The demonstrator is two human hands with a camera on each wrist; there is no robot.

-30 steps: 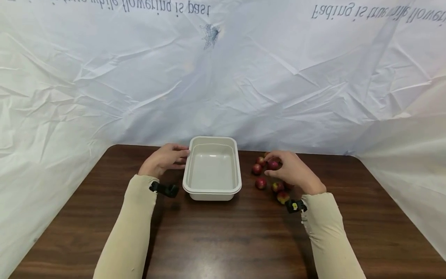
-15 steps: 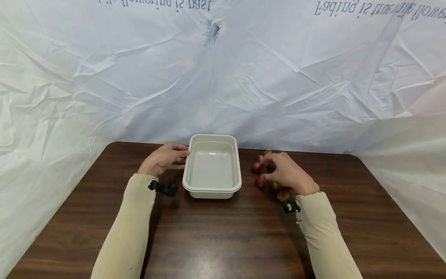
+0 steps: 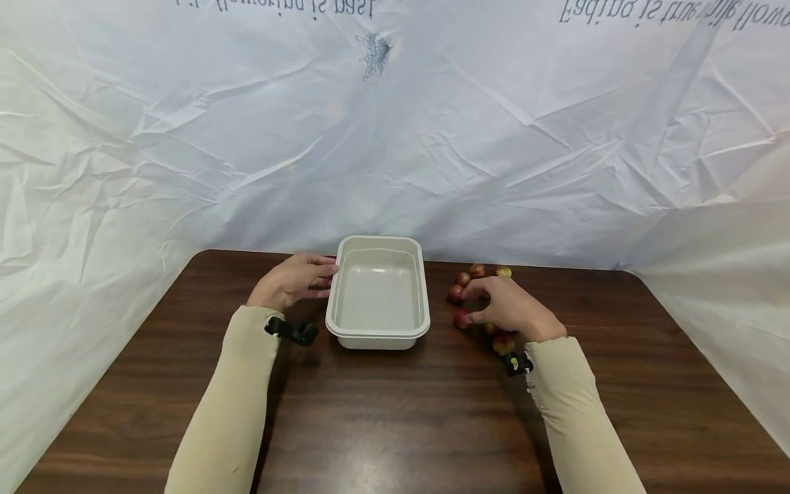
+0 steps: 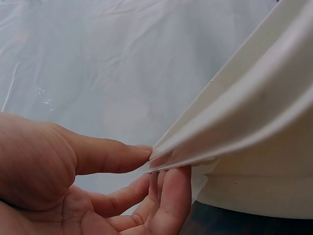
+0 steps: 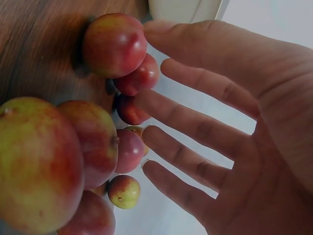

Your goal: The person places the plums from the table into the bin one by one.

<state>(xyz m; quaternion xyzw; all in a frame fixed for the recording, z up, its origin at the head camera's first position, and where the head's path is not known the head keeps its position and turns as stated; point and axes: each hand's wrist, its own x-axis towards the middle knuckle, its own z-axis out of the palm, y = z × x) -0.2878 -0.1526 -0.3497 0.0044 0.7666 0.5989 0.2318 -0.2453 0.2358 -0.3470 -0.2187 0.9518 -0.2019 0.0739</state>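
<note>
A white plastic container [image 3: 378, 335] with a raised rim stands upright near the back of the table, nothing inside it. At its left side, my left hand [image 3: 295, 280] pinches the rim between thumb and fingers, as the left wrist view confirms. Over a loose group of red and yellow plums, my right hand [image 3: 511, 306] hovers with spread, nearly straight fingers. Its thumb tip is at a red plum [image 5: 115, 45], touching or almost touching it. Other plums, such as a large yellow-red plum [image 5: 34, 166], lie around and partly under that hand.
The dark wooden table [image 3: 370, 418] stretches in front of both arms. A creased white sheet [image 3: 395, 158] with printed lettering hangs behind and at both sides. A yellow plum [image 3: 503, 272] lies at the back, near the table's far edge.
My right hand has shifted slightly left and nearer, its thumb coming to the near red plum; plums behind it show more. The left hand keeps its hold on the container.
</note>
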